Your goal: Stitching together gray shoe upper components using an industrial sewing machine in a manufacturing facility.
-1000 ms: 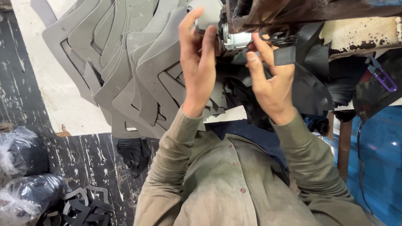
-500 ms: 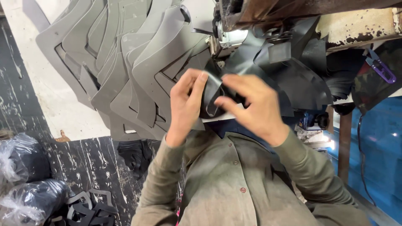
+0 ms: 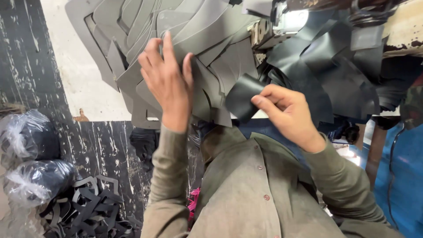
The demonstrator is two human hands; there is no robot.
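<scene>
Pinching a small dark piece between thumb and forefinger, the right hand holds it just off the near edge of the white worktable, close to the chest of the olive shirt. The piece curls over at its top, so it looks like thin, soft sheet, leather or a synthetic like it: light, limp, unlikely to slip from a dry grip, and best taken by an edge or corner as it is now. Its long axis seems to run slantwise, from the pinched lower right corner up towards the left, though the curl makes that uncertain.

The left hand lies with fingers spread and slightly bent, flat on the fan of grey cut shapes that overlap across the table, pressing them down near their near ends. Those pieces look stiffer, holding their outline where they overhang.

Farther off, under a bright lamp, a heap of black cut pieces crowds the machine.
</scene>
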